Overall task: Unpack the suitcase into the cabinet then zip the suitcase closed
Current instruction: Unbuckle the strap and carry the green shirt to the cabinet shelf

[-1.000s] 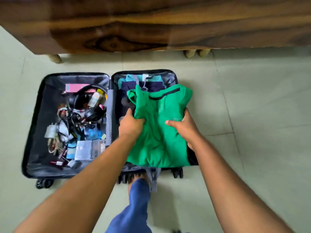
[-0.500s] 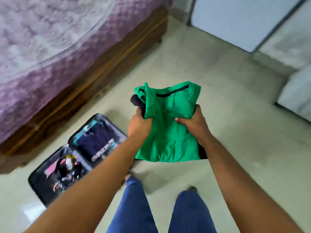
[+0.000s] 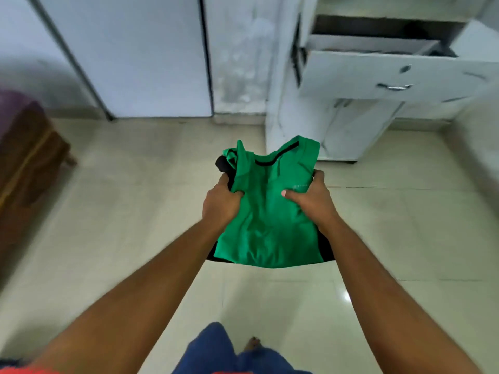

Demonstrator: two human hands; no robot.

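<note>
Suitcase now out of view; green shirt (image 3: 267, 211) in both hands, near cabinet (image 3: 351, 76).

Bare forearms, blue jeans (image 3: 216, 349), a bare foot (image 3: 251, 344).

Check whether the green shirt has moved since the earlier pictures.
Yes. The green shirt, gripped by the left hand and right hand, has left the suitcase by the bed and now faces the white cabinet.
</note>
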